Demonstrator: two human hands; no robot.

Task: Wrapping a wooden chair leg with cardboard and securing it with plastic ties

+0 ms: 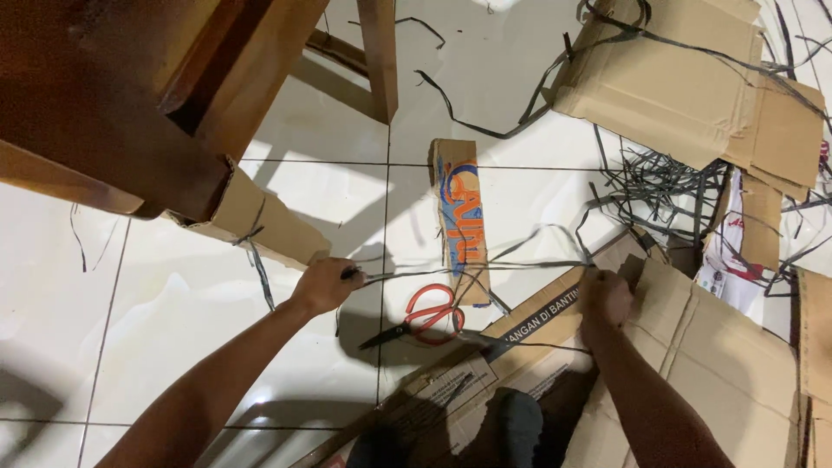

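Far left: wooden furniture (pixel 104 95) w/ slanted legs, fills upper-left corner, stands on white tile floor (pixel 173 295).
Under furniture: folded cardboard piece (pixel 260 221) tucked beneath edge, dark strip hanging across it.
Left hand (pixel 325 284): fingers closed, pinching end of dark plastic strap (pixel 477 269); just right of that cardboard piece, above bare tile.
Strap: stretched taut approx. level btwn both hands, crosses over lower end of printed cardboard strip (pixel 457 221); a few thinner strands run alongside.
Centre: printed strip lies lengthwise on tile, blue/orange print up, nothing on top but the strap.
Below strap: red-handled scissors (pixel 425 316) flat on floor, blades shut, pointing left; btwn the hands, touched by neither.
Right hand (pixel 605 299): fist closed on strap's other end, resting on edge of flattened cardboard box (pixel 711 347).
Flattened box: spreads lower right, long flap reaching down-left toward scissors.
Bottom centre: dark clothed knee (pixel 511 425), partly over the box.
Upper right: second large cardboard sheet (pixel 685 87), loose straps over it.
Right of centre: tangle of cut straps (pixel 659 186) piled btwn the two boxes, close behind right hand; white printed sheet (pixel 737 269) wedged at far right.
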